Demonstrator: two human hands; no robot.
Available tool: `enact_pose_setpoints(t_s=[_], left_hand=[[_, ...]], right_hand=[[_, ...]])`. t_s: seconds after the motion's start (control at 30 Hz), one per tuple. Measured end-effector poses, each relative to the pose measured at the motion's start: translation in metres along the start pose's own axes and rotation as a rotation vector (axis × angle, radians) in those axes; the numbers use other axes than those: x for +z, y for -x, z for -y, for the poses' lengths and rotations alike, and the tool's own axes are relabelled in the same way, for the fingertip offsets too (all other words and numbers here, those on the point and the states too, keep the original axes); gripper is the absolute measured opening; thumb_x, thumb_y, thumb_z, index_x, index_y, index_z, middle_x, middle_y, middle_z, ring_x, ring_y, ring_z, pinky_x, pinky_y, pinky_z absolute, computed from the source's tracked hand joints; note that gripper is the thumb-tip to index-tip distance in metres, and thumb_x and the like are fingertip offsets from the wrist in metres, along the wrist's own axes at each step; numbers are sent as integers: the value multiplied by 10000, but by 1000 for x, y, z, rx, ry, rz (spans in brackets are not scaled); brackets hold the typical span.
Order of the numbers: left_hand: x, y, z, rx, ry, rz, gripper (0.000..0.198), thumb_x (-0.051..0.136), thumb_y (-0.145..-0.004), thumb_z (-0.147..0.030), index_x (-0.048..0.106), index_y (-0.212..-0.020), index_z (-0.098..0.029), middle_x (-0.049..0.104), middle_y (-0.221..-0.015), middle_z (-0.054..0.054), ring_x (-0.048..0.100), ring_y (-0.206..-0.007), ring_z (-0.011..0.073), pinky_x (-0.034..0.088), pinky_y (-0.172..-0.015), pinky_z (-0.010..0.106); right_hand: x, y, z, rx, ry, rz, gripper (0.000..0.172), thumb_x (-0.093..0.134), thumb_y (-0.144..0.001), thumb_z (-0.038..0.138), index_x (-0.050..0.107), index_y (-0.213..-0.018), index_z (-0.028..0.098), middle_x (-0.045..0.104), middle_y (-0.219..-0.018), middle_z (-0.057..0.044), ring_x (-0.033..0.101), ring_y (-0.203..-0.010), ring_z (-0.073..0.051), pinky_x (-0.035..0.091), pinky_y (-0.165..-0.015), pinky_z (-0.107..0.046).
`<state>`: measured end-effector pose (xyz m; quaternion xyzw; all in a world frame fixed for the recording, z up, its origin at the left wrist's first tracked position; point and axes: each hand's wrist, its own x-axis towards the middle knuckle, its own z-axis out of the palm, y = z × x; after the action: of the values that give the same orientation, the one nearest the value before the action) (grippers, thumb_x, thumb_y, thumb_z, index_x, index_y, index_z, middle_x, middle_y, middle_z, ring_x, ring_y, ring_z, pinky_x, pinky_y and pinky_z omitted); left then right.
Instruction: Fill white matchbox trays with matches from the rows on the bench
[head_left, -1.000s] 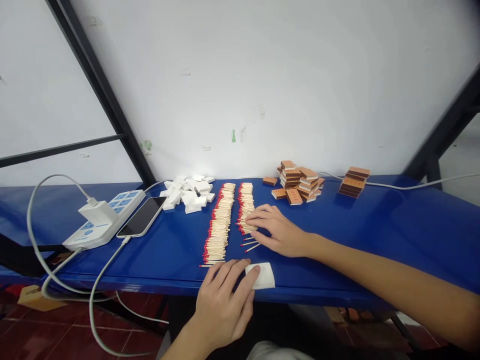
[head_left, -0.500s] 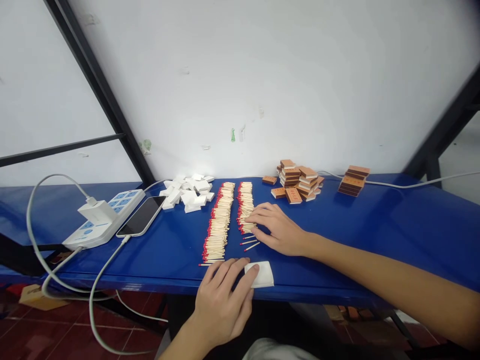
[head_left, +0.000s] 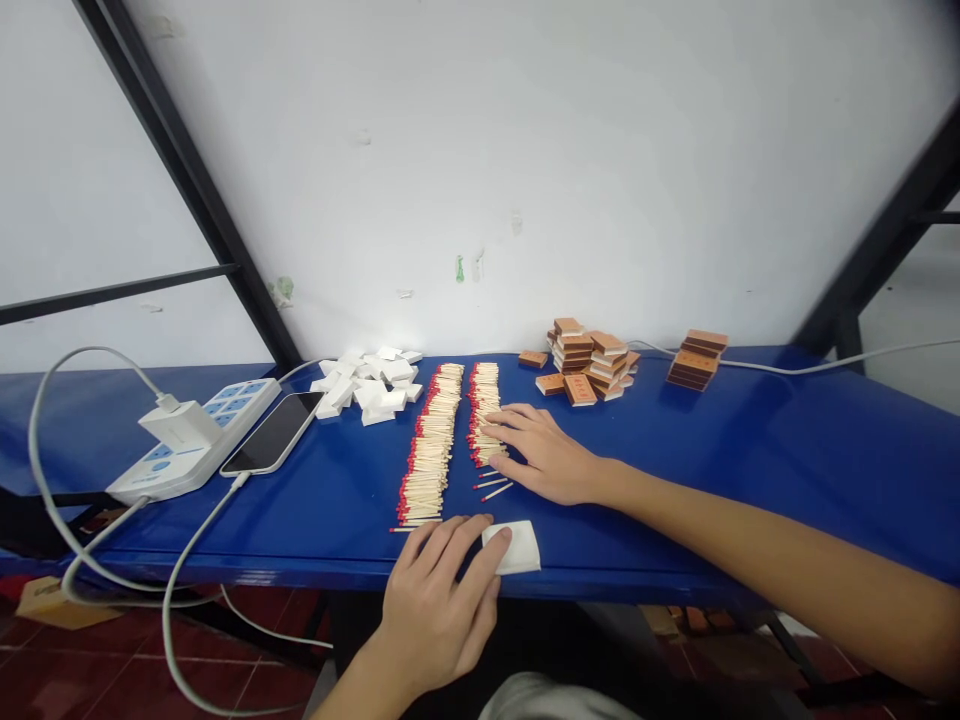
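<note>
At the front edge of the blue table, my left hand (head_left: 442, 600) has its fingers bent around the left end of a small white matchbox tray (head_left: 521, 548). The thumb side touches the tray. My right hand (head_left: 544, 455) reaches over the right-hand row of red-tipped matches (head_left: 484, 395), fingers stretched out and their tips resting on the sticks. A few loose matches (head_left: 495, 490) lie below that row. To its left runs a longer row of matches (head_left: 431, 440), whose near end lies close to my left fingers.
White matchbox trays (head_left: 367, 380) are heaped at the back left. Brown matchboxes (head_left: 589, 360) are piled at the back, with another stack (head_left: 696, 362) farther right. A phone (head_left: 274, 435), a power strip (head_left: 240, 405) and looping white cables (head_left: 169, 610) occupy the left side.
The whole view has shifted slightly, so everything appears a little farther left. Both hands keep nearly the same places, at the tray and on the matches.
</note>
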<state>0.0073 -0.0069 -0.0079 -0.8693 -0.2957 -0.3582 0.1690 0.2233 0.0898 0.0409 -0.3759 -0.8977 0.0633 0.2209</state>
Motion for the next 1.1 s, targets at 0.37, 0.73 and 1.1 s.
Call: enact_pose_setpoints(t_s=[0.37,0.73,1.1], left_hand=[[0,1,-1,9,12,11,357,468,-914,-135,622,-1236,-133,673,-1189,127,603,-1024,258,394,-909,406],[0,1,1,5,19,7,351,475,-915,-137,626,-1232,-132,669,-1194,127,600,-1026,259,392,-913,406],[1,1,0,1,29,1,343,476,-919,-139,633,-1223,-129,672,-1185,128,599,-1023,259,387,-914,403]], right_hand=[[-2,3,-1,-58,-104,-46,310,471,-1008,355,652,-1231,238,667,-1265,-74,484,-1243,-264,372,-1029,-481],[5,1,-8,24,-48,-133,349,531,-931,244,609,-1266,182,636,-1278,-112,517,-1189,-264,405,-1029,-477],[-4,1,2,3,-14,30,391,424,-1015,380,567,-1319,179,564,-1404,-117,417,-1327,-291,366,-1049,-516]])
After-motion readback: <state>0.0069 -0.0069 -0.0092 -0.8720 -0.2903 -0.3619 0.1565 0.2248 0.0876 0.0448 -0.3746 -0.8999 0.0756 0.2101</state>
